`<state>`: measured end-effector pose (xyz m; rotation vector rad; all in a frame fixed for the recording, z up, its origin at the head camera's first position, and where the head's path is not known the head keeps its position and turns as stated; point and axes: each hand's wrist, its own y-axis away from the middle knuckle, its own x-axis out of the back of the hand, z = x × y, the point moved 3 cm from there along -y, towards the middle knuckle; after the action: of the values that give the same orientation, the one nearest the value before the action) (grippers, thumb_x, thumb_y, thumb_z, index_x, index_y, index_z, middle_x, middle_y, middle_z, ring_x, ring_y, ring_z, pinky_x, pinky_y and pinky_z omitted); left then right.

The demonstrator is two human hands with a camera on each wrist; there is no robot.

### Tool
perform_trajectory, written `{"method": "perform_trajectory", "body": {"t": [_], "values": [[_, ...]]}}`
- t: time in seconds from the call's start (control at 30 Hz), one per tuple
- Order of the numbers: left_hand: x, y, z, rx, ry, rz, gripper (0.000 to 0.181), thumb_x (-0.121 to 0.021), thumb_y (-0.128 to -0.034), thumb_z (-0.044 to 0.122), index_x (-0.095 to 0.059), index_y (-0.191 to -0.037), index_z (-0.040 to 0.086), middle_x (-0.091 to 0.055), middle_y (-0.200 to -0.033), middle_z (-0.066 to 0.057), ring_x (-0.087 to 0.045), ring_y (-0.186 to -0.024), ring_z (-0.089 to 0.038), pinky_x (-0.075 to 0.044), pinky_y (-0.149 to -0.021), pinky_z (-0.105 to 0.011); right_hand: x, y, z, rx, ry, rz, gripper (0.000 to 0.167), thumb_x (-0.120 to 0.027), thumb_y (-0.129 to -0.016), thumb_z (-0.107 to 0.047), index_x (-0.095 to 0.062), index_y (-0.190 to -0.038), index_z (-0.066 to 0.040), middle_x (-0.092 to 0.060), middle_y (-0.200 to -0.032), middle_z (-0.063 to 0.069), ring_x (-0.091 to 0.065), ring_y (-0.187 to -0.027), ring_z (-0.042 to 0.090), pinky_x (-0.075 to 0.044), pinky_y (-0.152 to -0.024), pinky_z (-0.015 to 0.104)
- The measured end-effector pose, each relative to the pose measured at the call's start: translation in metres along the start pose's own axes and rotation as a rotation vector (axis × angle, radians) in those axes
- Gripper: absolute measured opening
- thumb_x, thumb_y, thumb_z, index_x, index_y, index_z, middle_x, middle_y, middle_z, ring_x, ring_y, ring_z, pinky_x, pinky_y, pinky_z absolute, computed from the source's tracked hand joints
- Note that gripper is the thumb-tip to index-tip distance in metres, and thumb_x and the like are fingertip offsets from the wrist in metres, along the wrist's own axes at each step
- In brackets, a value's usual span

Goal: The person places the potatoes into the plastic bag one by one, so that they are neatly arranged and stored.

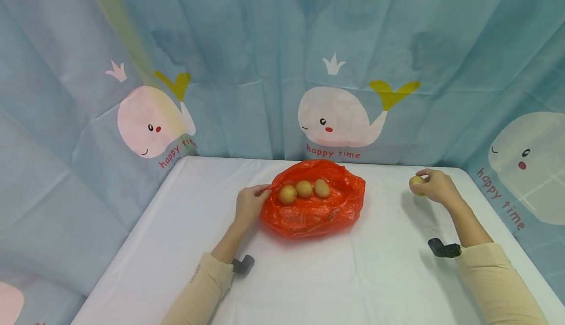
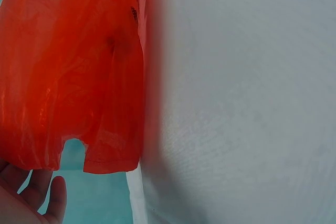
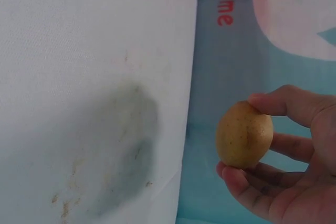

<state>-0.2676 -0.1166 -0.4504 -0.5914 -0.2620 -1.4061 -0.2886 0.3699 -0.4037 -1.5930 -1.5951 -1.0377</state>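
A red plastic bag (image 1: 304,219) lies spread on the white table, its mouth facing up. Three potatoes (image 1: 304,188) sit in a row inside it. At the bag's left rim, my left hand (image 1: 251,202) pinches the edge; in the left wrist view, some fingertips of the left hand (image 2: 34,198) are hidden by the red plastic. Far to the right, above the table, my right hand (image 1: 437,187) holds another potato (image 3: 244,136) between thumb and fingers. The right wrist view shows that potato raised off the cloth, with its shadow below.
The white tablecloth (image 1: 388,276) covers the table, with brownish specks (image 3: 65,208) near its right edge. A blue curtain (image 1: 247,119) with printed whales hangs behind and at both sides. Dark wrist mounts (image 1: 443,248) stick out from the sleeves.
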Motion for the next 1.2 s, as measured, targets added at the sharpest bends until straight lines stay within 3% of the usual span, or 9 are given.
{"method": "perform_trajectory", "body": {"t": [0.17, 0.3, 0.67, 1.03, 1.2], "values": [[0.000, 0.000, 0.001, -0.001, -0.002, 0.001, 0.023, -0.066, -0.0927, 0.017, -0.074, -0.111, 0.005, -0.075, -0.107, -0.012, -0.068, -0.107, -0.030, -0.054, -0.096, -0.044, 0.001, 0.001, -0.005, -0.014, -0.015, -0.016, 0.062, -0.062, -0.090, -0.027, -0.043, -0.133, 0.013, -0.050, -0.119, 0.040, -0.057, -0.094, 0.043, -0.052, -0.068, 0.040], [0.000, 0.001, 0.001, 0.004, -0.002, -0.001, 0.023, -0.066, -0.0930, 0.017, -0.074, -0.111, 0.005, -0.075, -0.107, -0.012, -0.067, -0.107, -0.029, -0.055, -0.096, -0.044, 0.003, 0.003, -0.011, -0.010, -0.023, -0.022, 0.063, -0.063, -0.090, -0.028, -0.043, -0.134, 0.012, -0.051, -0.117, 0.039, -0.057, -0.092, 0.040, -0.052, -0.066, 0.036], [0.000, 0.001, 0.001, 0.024, -0.005, -0.009, 0.024, -0.064, -0.0937, 0.017, -0.073, -0.113, 0.006, -0.074, -0.108, -0.012, -0.067, -0.109, -0.029, -0.054, -0.096, -0.044, 0.005, 0.007, -0.027, 0.051, -0.043, -0.026, 0.063, -0.063, -0.091, -0.030, -0.044, -0.136, 0.009, -0.051, -0.120, 0.037, -0.057, -0.093, 0.038, -0.051, -0.063, 0.031], [0.001, 0.002, 0.002, 0.051, -0.004, -0.016, 0.024, -0.065, -0.0938, 0.018, -0.073, -0.114, 0.006, -0.074, -0.110, -0.011, -0.066, -0.110, -0.029, -0.054, -0.097, -0.043, 0.002, 0.008, -0.047, 0.068, -0.069, -0.032, 0.060, -0.065, -0.091, -0.029, -0.046, -0.136, 0.005, -0.050, -0.124, 0.034, -0.055, -0.097, 0.038, -0.050, -0.068, 0.033], [0.001, 0.002, 0.002, 0.035, -0.005, -0.008, 0.024, -0.065, -0.0934, 0.017, -0.073, -0.113, 0.006, -0.074, -0.109, -0.012, -0.067, -0.109, -0.029, -0.055, -0.096, -0.043, 0.001, 0.007, -0.055, 0.071, -0.075, -0.030, 0.059, -0.066, -0.090, -0.029, -0.048, -0.135, 0.004, -0.050, -0.126, 0.033, -0.055, -0.099, 0.039, -0.050, -0.070, 0.034]]}}
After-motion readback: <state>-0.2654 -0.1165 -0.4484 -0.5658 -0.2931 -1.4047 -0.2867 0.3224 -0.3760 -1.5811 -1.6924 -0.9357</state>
